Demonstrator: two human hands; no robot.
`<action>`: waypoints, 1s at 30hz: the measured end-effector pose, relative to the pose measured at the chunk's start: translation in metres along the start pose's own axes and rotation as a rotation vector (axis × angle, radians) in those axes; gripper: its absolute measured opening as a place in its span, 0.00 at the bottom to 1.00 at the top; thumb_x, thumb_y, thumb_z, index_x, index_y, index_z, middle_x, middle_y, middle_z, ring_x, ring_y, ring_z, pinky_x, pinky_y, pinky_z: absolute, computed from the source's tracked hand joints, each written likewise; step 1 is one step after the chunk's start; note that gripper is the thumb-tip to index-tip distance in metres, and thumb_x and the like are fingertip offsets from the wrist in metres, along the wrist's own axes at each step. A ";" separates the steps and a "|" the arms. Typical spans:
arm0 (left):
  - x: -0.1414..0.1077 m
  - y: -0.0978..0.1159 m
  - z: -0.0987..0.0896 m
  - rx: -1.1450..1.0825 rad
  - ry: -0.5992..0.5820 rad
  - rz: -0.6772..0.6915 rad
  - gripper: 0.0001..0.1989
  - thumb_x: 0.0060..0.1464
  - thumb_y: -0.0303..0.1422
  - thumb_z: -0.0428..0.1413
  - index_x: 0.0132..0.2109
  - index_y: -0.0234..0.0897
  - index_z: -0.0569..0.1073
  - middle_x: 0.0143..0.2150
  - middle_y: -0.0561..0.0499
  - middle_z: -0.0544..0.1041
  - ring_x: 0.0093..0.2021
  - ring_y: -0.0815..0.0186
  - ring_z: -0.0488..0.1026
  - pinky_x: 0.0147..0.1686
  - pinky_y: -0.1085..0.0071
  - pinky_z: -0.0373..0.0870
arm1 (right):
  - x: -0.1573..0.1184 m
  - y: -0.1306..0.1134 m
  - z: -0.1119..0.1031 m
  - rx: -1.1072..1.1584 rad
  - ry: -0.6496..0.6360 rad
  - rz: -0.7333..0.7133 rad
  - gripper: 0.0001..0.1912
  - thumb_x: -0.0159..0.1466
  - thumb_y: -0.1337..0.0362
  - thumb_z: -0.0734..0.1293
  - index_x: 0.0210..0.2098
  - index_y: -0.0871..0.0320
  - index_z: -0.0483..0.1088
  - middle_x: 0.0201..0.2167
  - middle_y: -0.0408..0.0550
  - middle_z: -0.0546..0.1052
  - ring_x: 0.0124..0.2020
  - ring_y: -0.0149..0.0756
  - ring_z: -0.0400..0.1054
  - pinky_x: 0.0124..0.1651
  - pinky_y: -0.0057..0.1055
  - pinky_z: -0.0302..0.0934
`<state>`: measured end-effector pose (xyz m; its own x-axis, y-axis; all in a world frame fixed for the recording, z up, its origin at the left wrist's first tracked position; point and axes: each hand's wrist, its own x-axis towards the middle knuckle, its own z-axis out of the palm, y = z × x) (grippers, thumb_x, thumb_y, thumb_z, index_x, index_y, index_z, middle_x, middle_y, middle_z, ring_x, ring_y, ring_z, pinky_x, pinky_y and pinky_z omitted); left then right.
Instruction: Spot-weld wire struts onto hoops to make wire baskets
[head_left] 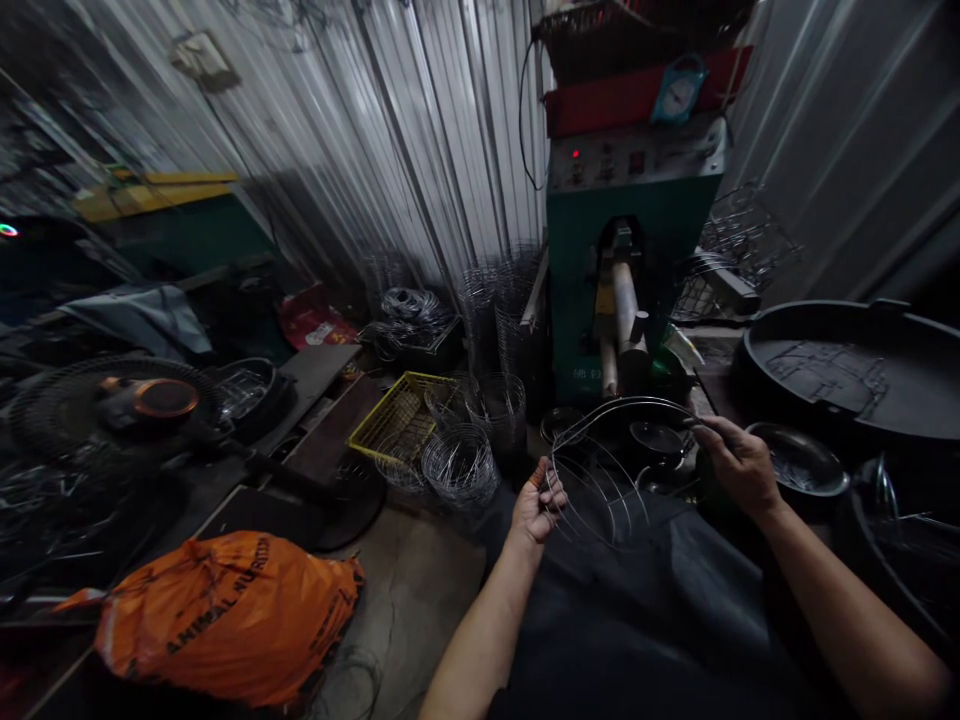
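Note:
A curved wire frame (626,402) of thin metal rods spans between my two hands above the dark apron on my lap. My left hand (538,502) is closed, pinching the frame's left end, where several bent wires fan out below. At the other end my right hand (739,465) is closed round the frame's rods. A thin dark rod sticks up beside its fingers; I cannot tell whether the hand holds it too. Just beyond the frame stands a green machine (570,280) with two thick metal arms (624,295) pointing toward me.
Round wire baskets (459,465) and a yellow wire crate (367,425) stand left of my hands. An orange sack (232,620) lies on the floor near a fan (157,398). At right are a large black pan (787,345) and a bowl of metal pieces (806,465).

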<state>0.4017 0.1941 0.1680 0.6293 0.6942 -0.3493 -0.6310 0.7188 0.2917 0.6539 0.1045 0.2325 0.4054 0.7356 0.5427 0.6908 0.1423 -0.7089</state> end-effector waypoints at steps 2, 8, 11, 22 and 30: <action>0.002 0.002 -0.010 0.113 0.014 0.007 0.10 0.51 0.34 0.54 0.27 0.32 0.65 0.16 0.60 0.58 0.12 0.81 0.53 0.13 0.82 0.50 | -0.001 -0.007 0.000 -0.019 0.004 -0.059 0.14 0.59 0.53 0.61 0.34 0.57 0.70 0.29 0.46 0.76 0.29 0.36 0.70 0.32 0.28 0.64; -0.001 0.020 -0.019 0.920 0.355 0.383 0.24 0.50 0.42 0.53 0.51 0.34 0.62 0.40 0.45 0.73 0.39 0.66 0.71 0.39 0.69 0.65 | -0.002 -0.037 0.007 -0.208 -0.169 -0.462 0.13 0.62 0.56 0.60 0.33 0.58 0.70 0.27 0.47 0.76 0.24 0.33 0.70 0.28 0.26 0.62; -0.010 0.028 0.010 1.329 0.057 0.760 0.32 0.49 0.41 0.54 0.59 0.40 0.54 0.51 0.45 0.67 0.51 0.63 0.64 0.51 0.66 0.58 | -0.003 -0.050 0.017 -0.301 -0.268 -0.639 0.14 0.63 0.57 0.59 0.32 0.59 0.70 0.23 0.47 0.75 0.22 0.32 0.68 0.26 0.26 0.59; 0.019 0.038 0.087 1.465 -0.397 0.688 0.18 0.53 0.39 0.50 0.49 0.38 0.70 0.42 0.48 0.73 0.41 0.65 0.69 0.42 0.71 0.65 | 0.029 -0.055 0.003 0.048 -0.481 0.014 0.20 0.60 0.52 0.59 0.45 0.57 0.67 0.40 0.47 0.74 0.40 0.39 0.68 0.42 0.30 0.62; 0.033 0.033 0.049 1.210 -0.103 0.413 0.15 0.46 0.38 0.56 0.41 0.37 0.74 0.33 0.50 0.76 0.37 0.64 0.71 0.37 0.71 0.67 | -0.003 -0.026 0.047 0.210 -0.319 0.284 0.20 0.57 0.50 0.59 0.37 0.60 0.69 0.32 0.48 0.74 0.35 0.39 0.67 0.33 0.30 0.61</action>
<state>0.4242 0.2424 0.2100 0.5525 0.8334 0.0148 -0.0084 -0.0122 0.9999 0.6067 0.1297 0.2283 0.3337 0.9269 0.1717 0.4297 0.0125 -0.9029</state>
